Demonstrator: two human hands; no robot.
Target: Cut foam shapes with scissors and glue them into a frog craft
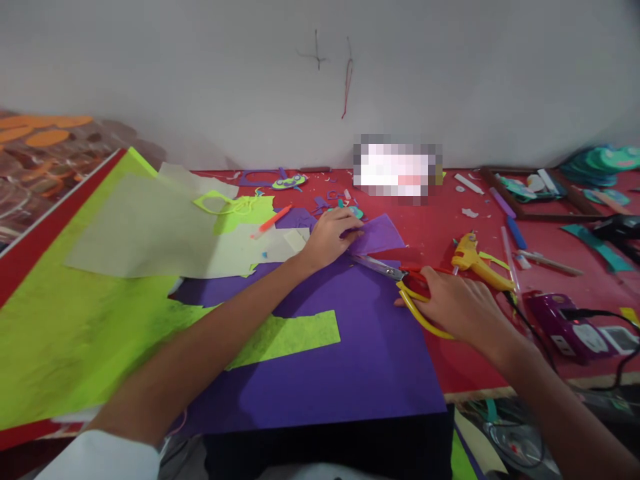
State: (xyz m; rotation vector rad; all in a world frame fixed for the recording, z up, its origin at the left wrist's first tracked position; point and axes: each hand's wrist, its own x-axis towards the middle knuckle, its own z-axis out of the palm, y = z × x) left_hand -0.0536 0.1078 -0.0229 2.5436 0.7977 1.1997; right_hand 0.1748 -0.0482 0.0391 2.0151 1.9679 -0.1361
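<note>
One light purple piece (pixel 384 233), thin, flat and straight-edged with a pointed corner, is being set against the red bench (pixel 425 203). Silver blades, one red handle loop and one yellow are being shown by the scissors (pixel 397 272).

To the right of the left hand (pixel 331 237), the piece is being held out; its near end is being pinched between thumb and curled fingers, which are being held nearly together. The scissors are being gripped by the right hand (pixel 457 300), with its fingers curled round the handles and the loops being held apart. The blades are being pointed leftward from that hand, their tips being held at the piece's near edge, close to the left hand; how far they are being parted cannot be told.

Below both hands, a dark purple sheet (pixel 360 387) is being spread, and a lime green strip (pixel 295 339) is being borne on it.

Beyond the right hand and well to its right, teal pieces (pixel 520 190) and a white stick (pixel 549 181) are being contained in a brown-rimmed tray (pixel 555 217). Just beyond that hand, a yellow glue gun (pixel 475 261) is being supported by the bench.
</note>
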